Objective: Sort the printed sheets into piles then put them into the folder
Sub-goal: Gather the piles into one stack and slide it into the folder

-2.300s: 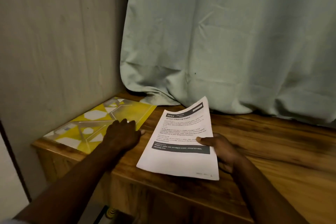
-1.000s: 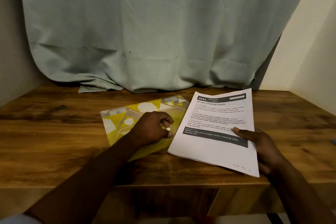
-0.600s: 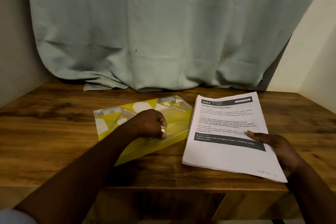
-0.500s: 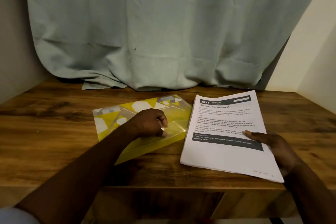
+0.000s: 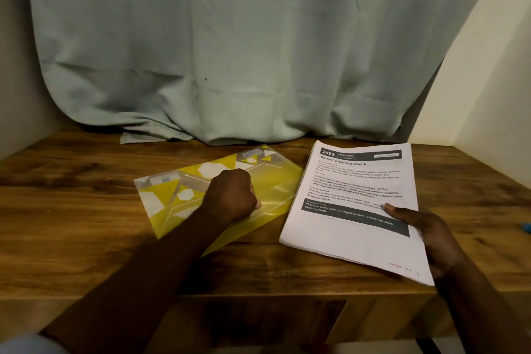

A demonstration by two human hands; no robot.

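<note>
White printed sheets (image 5: 353,210) lie in a neat stack on the right half of the table (image 5: 71,210), face up. The top page is headed "Screen Cleaning Check" and has a dark band across its middle and a red handwritten note at its near corner. The near right corner of the stack juts past the table's front edge. The right hand (image 5: 422,227) grips the stack at its right edge: the thumb lies flat on the top page by the dark band, and the fingers are tucked under the paper, out of sight.

Just left of the sheets and apart from them, a yellow plastic folder (image 5: 273,181) with white and grey geometric shapes lies flat and askew on the wood. The left hand (image 5: 232,195) rests on its middle with the fingers curled into a fist. I cannot tell whether they pinch the plastic.

A pale green curtain (image 5: 230,52) hangs behind the table, its hem bunched on the far edge. A small blue object (image 5: 527,226) shows at the right border of the view.
</note>
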